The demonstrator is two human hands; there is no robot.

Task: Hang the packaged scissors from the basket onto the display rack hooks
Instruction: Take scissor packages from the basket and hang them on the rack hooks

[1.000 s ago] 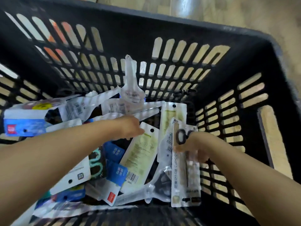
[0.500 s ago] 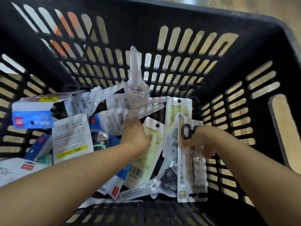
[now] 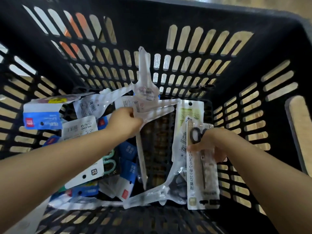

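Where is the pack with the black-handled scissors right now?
The black-handled scissors pack is inside the black basket, on its right side, gripped by the right hand, beside a pale green packet.

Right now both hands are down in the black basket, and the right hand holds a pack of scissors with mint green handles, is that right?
Not quite. In the head view the right hand holds a scissors pack with black handles. The mint green handles belong to another pack beneath the left arm. Both hands are indeed in the black basket, the left hand gripping a clear pack.
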